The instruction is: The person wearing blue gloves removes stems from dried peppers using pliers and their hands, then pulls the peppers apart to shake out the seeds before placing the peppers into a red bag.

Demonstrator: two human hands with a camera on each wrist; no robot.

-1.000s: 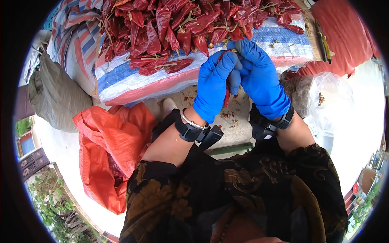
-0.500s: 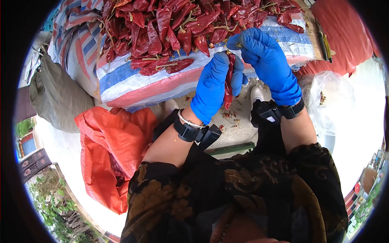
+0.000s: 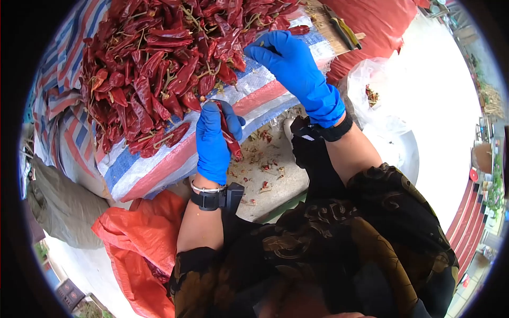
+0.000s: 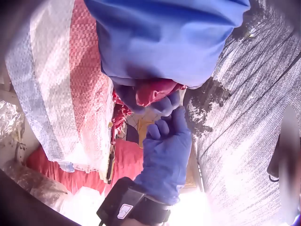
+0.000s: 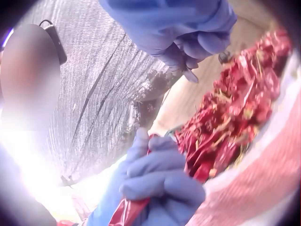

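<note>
In a blue glove, my left hand [image 3: 211, 143] grips a dried red chili pepper [image 3: 230, 139], its tip pointing down past the fingers. The right wrist view shows the left fingers wrapped round that chili [image 5: 128, 213]. My right hand [image 3: 299, 74], also gloved in blue, is raised up and to the right, apart from the left. Its thumb and forefinger pinch a small yellow-green bit that looks like a chili stem [image 3: 261, 44]. Beyond both hands lies a big pile of dried red chilies [image 3: 154, 69] on a striped woven sheet [image 3: 254, 103].
An open orange-red sack [image 3: 138, 233] stands at lower left, near a grey sack [image 3: 63, 206]. At the upper right are a yellow-and-black tool [image 3: 344, 32], a red sack [image 3: 376, 26] and a clear plastic bag [image 3: 360, 90]. Stem scraps litter the floor [image 3: 270, 153].
The hands came apart, the right one drawing up and away with the small bit while the left kept the chili. The head view has since turned, showing more of the pile.
</note>
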